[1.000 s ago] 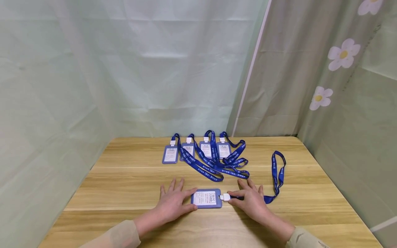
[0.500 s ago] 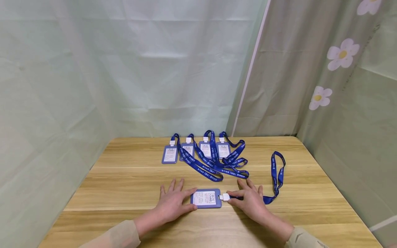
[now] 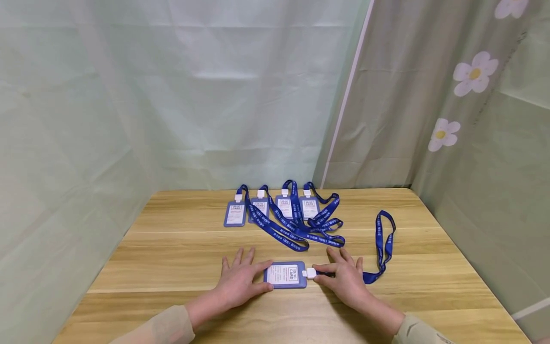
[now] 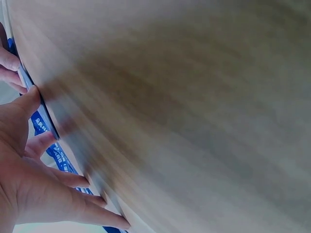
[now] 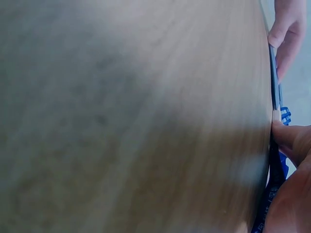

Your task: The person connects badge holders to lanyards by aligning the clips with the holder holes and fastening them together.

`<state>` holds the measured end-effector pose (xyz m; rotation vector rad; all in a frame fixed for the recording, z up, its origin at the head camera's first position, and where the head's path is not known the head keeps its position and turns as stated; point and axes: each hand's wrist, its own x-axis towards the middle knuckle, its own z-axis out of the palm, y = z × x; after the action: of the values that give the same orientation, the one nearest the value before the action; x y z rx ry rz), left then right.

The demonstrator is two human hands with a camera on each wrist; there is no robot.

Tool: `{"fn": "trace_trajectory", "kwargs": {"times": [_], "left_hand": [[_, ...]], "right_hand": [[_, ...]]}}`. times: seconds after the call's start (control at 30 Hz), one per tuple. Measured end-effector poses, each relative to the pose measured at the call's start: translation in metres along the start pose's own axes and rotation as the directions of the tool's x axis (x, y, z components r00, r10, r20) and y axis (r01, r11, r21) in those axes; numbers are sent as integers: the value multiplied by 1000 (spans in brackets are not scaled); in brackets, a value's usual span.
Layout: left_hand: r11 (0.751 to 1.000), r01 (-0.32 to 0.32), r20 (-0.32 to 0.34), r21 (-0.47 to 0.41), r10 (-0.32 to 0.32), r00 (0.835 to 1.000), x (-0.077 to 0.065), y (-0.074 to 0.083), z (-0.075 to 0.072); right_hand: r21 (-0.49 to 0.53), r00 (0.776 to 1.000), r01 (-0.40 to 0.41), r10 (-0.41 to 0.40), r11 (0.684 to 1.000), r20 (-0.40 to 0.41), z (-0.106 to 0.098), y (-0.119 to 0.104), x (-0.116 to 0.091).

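Observation:
A blue ID card holder [image 3: 285, 275] lies flat on the wooden table, its white card turned sideways. My left hand [image 3: 238, 282] holds its left end, thumb and index finger on opposite long edges, the other fingers spread on the table. At the holder's slotted right end sits a white plastic clip [image 3: 311, 273], pinched between thumb and index finger of my right hand [image 3: 347, 281]. From the clip a blue lanyard [image 3: 379, 258] runs under the right hand and loops away on the right. Whether the clip's tongue is fully seated in the slot, I cannot tell.
Several finished-looking blue badges [image 3: 235, 213] stand in a row at the back of the table [image 3: 172, 248], white clips attached. Their printed lanyards [image 3: 275, 228] overlap and trail rightward in front. Curtains [image 3: 240, 95] hang behind and at both sides.
My right hand has slid slightly left with the white clip, closer to the card holder. The left hand and holder have barely moved.

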<state>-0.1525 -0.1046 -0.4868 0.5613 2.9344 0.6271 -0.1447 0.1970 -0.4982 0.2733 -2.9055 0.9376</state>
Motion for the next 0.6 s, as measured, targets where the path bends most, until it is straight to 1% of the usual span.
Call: {"fn": "trace_trajectory", "kwargs": {"times": [0.37, 0.47, 0.6], "left_hand": [[1000, -8, -11, 21, 8, 1000, 0, 2, -3], [999, -25, -10, 25, 25, 1000, -1, -2, -4], [998, -51, -6, 36, 51, 999, -5, -11, -11]], "right_hand": [[-5, 1000, -1, 1, 1000, -5, -2, -3, 1], [-17, 1000, 5, -5, 1000, -4, -4, -2, 0], [-67, 1000, 17, -19, 998, -24, -7, 2, -1]]}}
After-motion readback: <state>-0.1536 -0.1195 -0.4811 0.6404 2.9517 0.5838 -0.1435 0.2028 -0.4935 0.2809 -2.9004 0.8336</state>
